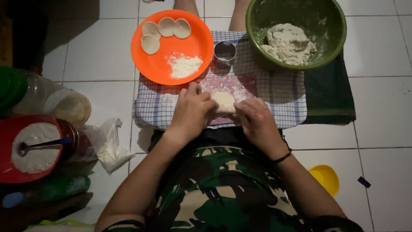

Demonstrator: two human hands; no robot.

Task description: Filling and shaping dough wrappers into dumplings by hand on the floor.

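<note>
Pinching from both sides, the left hand [192, 112] and right hand [256, 119] close on the dough piece [224, 102], which sits between the fingertips on the checked cloth [274, 86], keeping it centred; the metal ring cutter [225, 52] stands just beyond.

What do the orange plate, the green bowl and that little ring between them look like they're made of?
The orange plate looks like plastic: one even bright colour with a soft sheen. The green bowl seems plastic too, smooth-walled and dusted with flour. The little ring looks like metal: grey, thin-walled and reflective.

Dim, vignetted edges, brighter centre
</note>
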